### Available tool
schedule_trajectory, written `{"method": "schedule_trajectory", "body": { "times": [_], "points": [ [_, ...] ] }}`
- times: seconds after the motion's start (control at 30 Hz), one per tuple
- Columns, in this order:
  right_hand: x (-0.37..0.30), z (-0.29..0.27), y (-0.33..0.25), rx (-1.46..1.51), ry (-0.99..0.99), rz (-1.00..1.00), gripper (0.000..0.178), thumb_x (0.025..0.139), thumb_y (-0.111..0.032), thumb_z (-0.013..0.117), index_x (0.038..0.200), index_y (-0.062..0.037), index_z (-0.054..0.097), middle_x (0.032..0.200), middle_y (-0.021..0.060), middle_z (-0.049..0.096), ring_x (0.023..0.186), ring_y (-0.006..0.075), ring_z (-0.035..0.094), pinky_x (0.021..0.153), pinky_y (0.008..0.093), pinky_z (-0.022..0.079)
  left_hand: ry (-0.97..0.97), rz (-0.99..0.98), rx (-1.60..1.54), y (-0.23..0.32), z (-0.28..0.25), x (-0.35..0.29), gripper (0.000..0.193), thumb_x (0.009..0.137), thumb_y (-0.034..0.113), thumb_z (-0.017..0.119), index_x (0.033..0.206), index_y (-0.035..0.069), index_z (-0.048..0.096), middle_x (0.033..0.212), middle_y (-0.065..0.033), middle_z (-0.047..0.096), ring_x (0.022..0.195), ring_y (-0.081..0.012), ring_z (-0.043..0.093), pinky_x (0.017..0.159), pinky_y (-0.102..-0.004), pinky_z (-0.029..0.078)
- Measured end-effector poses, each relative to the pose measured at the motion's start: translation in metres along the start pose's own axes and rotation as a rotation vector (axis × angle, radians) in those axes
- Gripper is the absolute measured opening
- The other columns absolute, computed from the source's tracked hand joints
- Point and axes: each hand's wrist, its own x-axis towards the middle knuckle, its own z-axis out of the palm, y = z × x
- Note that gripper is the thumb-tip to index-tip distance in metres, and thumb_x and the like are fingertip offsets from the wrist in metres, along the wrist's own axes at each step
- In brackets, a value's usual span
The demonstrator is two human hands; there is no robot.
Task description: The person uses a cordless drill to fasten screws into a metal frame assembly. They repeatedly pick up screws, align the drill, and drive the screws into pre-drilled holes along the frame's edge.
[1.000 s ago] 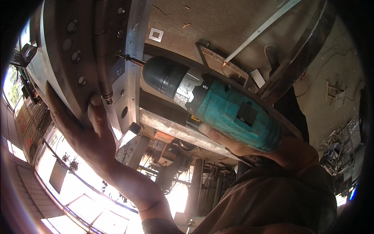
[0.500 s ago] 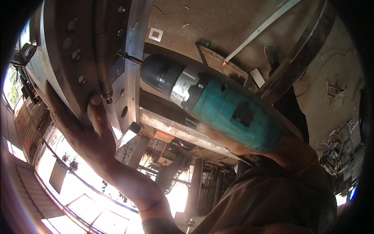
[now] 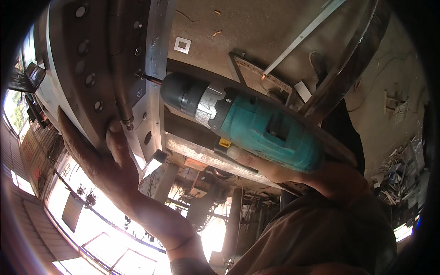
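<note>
My right hand grips a teal power drill from its lower side, lying across the middle of the view. Its black chuck points left and carries a thin dark bit. The bit's tip meets a row of holes and screws in a long metal plate. A rod with a narrow, rounded end runs along that plate. My left hand straddles the plate's near end, long fingers along the outer edge and thumb by the rod's end. Its other fingers are hidden.
A pale metal flange borders the plate. Under the drill runs a metal beam. On the floor lie a square plate with a cut-out and a long flat bar. A curved steel beam stands at right, near scrap.
The drill has shifted slightly left, its rear end most. A yellow patch beside my right index finger has come into view. My left hand stays against the plate.
</note>
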Motion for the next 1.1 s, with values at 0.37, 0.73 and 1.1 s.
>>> {"method": "schedule_trajectory", "body": {
  "times": [0.37,0.73,1.1],
  "points": [
    [0.005,0.008,-0.006,0.445,0.267,0.073,0.035,0.096,-0.03,0.07,0.125,-0.0111,0.065,0.111,0.007,0.068,0.098,0.0233,0.067,0.086,0.0403,0.057,-0.023,-0.051,-0.062,0.006,-0.002,-0.001,0.088,0.094,0.062,0.057,0.158,0.008,0.03,0.153,-0.0276,0.04,0.142,-0.0436,0.043,0.111,-0.0567,0.043],
    [0.012,0.002,-0.003,0.193,0.309,0.037,0.037,0.098,-0.037,0.066,0.128,-0.0149,0.066,0.113,0.0064,0.069,0.096,0.0233,0.07,0.084,0.0393,0.061,-0.049,-0.071,-0.055,0.01,-0.005,0.001,0.092,0.094,0.06,0.057,0.158,0.001,0.028,0.153,-0.0296,0.04,0.139,-0.0458,0.045,0.111,-0.0551,0.044],
    [0.007,0.012,-0.005,-0.21,0.45,0.002,0.039,0.1,-0.041,0.062,0.136,-0.025,0.063,0.113,0.0069,0.068,0.092,0.0222,0.072,0.081,0.0376,0.063,-0.051,-0.033,-0.116,0.007,-0.004,-0.001,0.084,0.095,0.055,0.062,0.161,0.015,0.028,0.158,-0.0229,0.037,0.143,-0.0432,0.041,0.11,-0.057,0.045]
  ]
}}
